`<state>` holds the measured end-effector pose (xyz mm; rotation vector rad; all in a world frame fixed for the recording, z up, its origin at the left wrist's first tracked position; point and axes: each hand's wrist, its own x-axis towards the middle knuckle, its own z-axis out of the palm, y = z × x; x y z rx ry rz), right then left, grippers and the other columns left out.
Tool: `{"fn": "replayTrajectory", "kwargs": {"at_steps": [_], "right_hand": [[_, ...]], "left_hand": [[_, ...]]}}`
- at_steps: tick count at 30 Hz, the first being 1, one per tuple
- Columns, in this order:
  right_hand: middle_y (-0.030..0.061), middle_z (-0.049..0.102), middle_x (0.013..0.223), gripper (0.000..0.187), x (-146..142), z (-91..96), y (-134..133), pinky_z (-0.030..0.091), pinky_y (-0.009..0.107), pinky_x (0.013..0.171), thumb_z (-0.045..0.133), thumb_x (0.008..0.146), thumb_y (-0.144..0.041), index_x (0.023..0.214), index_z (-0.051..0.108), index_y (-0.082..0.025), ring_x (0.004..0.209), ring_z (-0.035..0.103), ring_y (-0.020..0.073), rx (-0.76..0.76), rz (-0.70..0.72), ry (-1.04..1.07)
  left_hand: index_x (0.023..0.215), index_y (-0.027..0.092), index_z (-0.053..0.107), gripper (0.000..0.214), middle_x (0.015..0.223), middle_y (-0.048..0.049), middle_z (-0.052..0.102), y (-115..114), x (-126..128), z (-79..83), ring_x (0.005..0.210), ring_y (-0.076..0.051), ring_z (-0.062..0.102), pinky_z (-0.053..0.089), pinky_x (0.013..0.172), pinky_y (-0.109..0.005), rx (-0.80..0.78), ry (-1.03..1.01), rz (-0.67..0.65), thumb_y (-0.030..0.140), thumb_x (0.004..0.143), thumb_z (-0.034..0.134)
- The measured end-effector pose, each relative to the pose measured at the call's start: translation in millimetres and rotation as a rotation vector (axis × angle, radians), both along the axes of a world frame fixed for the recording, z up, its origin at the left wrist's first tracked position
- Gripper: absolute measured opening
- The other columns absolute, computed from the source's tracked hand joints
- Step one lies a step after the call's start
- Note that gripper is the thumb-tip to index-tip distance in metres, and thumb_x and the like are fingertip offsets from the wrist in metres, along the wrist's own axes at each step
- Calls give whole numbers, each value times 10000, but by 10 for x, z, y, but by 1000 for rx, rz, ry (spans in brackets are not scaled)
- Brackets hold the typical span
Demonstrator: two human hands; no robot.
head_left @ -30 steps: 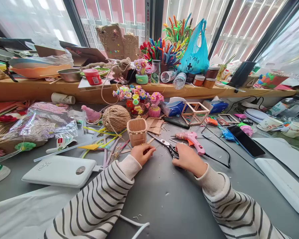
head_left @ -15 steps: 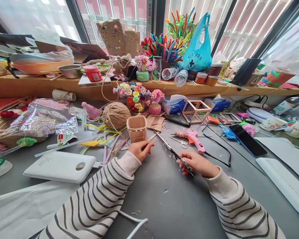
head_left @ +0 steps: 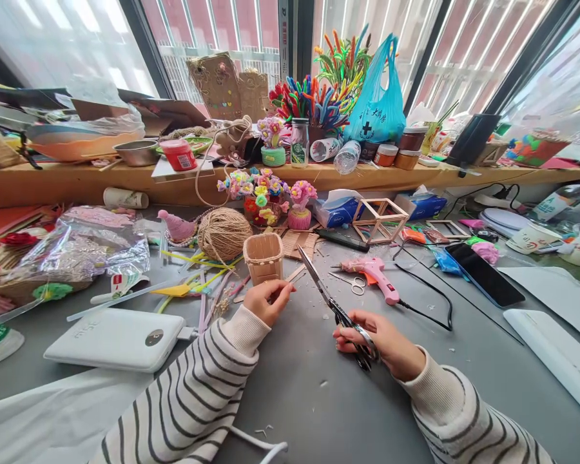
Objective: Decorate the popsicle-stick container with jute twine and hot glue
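My right hand is closed round the handles of a large pair of scissors, whose blades point up and to the left, toward the middle of the table. Just left of the blades, my left hand is closed in a pinch; whatever its fingertips hold is too small to make out. Right behind that hand stands a small basket of brown wooden pieces with a braided rim, partly hidden by the fingers. A thin wooden stick lies between the basket and the blades.
A pink glue gun with a black cord and small scissors lie behind my right hand. A ball of twine sits behind the basket. To the left is a white power bank; on the right, a phone and a wooden stick frame.
My right hand has turned the scissors so the blades rise more steeply, their tips higher against the table. My left hand stays pinched beside the basket, and the whole view has shifted slightly.
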<state>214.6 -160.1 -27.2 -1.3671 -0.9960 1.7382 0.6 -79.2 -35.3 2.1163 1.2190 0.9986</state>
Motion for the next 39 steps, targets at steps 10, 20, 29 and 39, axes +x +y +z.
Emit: {"fn": "replayTrajectory", "kwargs": {"at_steps": [10, 20, 29, 39], "right_hand": [[92, 624, 879, 468, 23, 29, -102, 487, 393, 819, 678, 616, -565, 788, 578, -141, 775, 602, 173, 121, 20, 99], [105, 587, 867, 499, 112, -17, -215, 474, 376, 757, 523, 714, -617, 868, 576, -146, 804, 571, 208, 311, 260, -37], [125, 599, 884, 544, 97, 83, -241, 461, 351, 744, 509, 704, -639, 892, 583, -134, 810, 565, 214, 283, 319, -53], [112, 615, 835, 586, 57, 112, -257, 443, 321, 670, 524, 649, -695, 835, 590, -144, 725, 548, 194, 219, 320, -120]], "left_hand": [[727, 139, 641, 245, 477, 42, 436, -42, 82, 122, 436, -72, 325, 290, 429, -194, 63, -120, 120, 335, 791, 508], [774, 133, 645, 220, 523, 25, 465, -17, 166, 55, 448, -67, 344, 289, 410, -188, 24, -248, 151, 316, 774, 523], [745, 132, 640, 251, 469, 54, 352, -68, 175, 82, 412, -60, 276, 233, 384, -201, -49, -305, 100, 336, 792, 502], [717, 127, 630, 226, 443, 63, 329, -58, 122, 31, 389, -52, 258, 199, 368, -202, 3, -260, 0, 309, 786, 515]]}}
